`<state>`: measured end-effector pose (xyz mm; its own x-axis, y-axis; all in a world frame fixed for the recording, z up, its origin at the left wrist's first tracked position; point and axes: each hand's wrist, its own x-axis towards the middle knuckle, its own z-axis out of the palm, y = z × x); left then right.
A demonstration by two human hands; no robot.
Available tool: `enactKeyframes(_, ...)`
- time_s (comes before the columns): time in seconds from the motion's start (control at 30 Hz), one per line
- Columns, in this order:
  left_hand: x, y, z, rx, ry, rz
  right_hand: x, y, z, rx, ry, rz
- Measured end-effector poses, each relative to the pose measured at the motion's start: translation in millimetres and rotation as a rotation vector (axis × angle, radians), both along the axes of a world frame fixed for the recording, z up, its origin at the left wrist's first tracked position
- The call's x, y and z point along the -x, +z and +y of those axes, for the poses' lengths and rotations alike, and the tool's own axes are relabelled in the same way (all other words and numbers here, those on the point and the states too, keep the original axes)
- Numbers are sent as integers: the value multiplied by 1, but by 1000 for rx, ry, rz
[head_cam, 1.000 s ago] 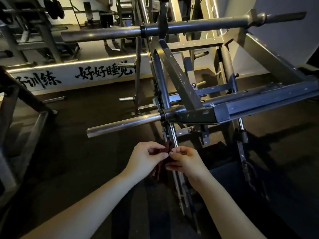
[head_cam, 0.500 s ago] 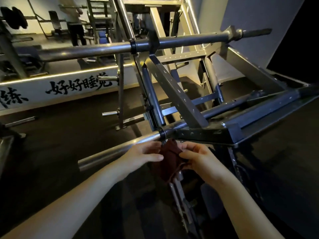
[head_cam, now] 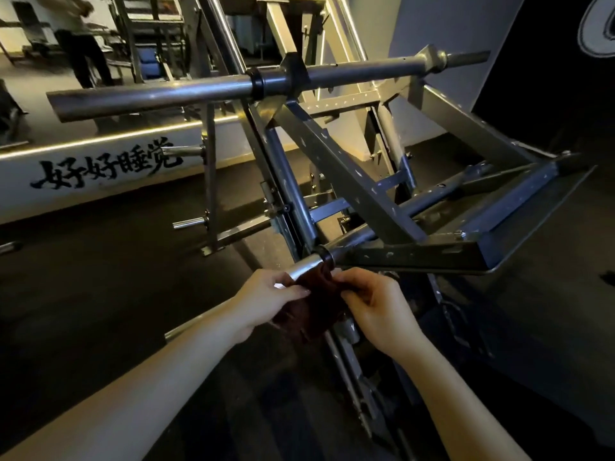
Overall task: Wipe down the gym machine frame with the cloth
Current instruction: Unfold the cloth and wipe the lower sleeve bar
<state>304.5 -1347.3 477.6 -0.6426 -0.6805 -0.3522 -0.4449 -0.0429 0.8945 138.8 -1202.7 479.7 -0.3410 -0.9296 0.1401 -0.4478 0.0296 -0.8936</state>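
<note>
Both the left hand [head_cam: 266, 299] and right hand [head_cam: 374, 306] pinch a crumpled dark maroon cloth [head_cam: 312, 306] between them, just below the frame's chrome bar [head_cam: 304, 263] above their fingertips.

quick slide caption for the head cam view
Left hand and right hand pinch a dark red cloth by the lower chrome bar of the gym machine frame

dark maroon fabric cloth [head_cam: 316, 307]: crumpled into loose folds, hanging just under the chrome sleeve [head_cam: 304, 265] of the lower round bar, its top edge apparently touching the sleeve. grey steel gym machine frame [head_cam: 349, 183]: square tubes and round bars, paint chipped in pale spots, a slanting brace joining upper and lower bars.
</note>
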Motion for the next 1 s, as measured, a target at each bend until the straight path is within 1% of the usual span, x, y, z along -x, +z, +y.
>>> enactKeyframes(0.1,-5,-6,1,-369,152,137,-19,-16,2,69,-69,203)
enactKeyframes(0.17,-7,-11,-2,-539,227,203,-28,-24,2,101,-77,373)
enactKeyframes(0.23,-9,-14,-5,-611,268,252,-31,-33,-1,92,-51,550)
enactKeyframes(0.3,-9,-14,-8,-581,224,281,-30,-42,-6,84,-7,612)
enactKeyframes(0.4,-12,-13,-8,-364,77,156,-23,-53,-12,68,118,530)
enactKeyframes(0.43,-15,-14,-8,-288,49,97,-22,-57,-15,63,147,466)
enactKeyframes(0.5,-25,-18,-11,-193,19,9,-23,-67,-24,68,122,313)
enactKeyframes(0.6,-41,-17,-17,-195,54,-68,-34,-81,-40,22,61,101)
enactKeyframes(0.67,-50,-20,-21,-224,35,-76,-50,-89,-47,-62,106,-129)
enactKeyframes(0.73,-58,-24,-25,-211,10,-81,-64,-99,-53,-115,96,-334)
enactKeyframes(0.8,-64,-28,-30,-162,31,-102,-71,-108,-59,-141,26,-434)
enactKeyframes(0.87,-71,-36,-38,-115,67,-126,-80,-111,-65,-149,-37,-441)
enactKeyframes(0.9,-76,-40,-44,-90,74,-146,-86,-113,-69,-162,-66,-388)
enactKeyframes(0.93,-80,-45,-51,-64,70,-168,-94,-114,-73,-184,-101,-290)
enactKeyframes(1.0,-88,-54,-67,-28,47,-203,-113,-118,-86,-201,-195,-22)
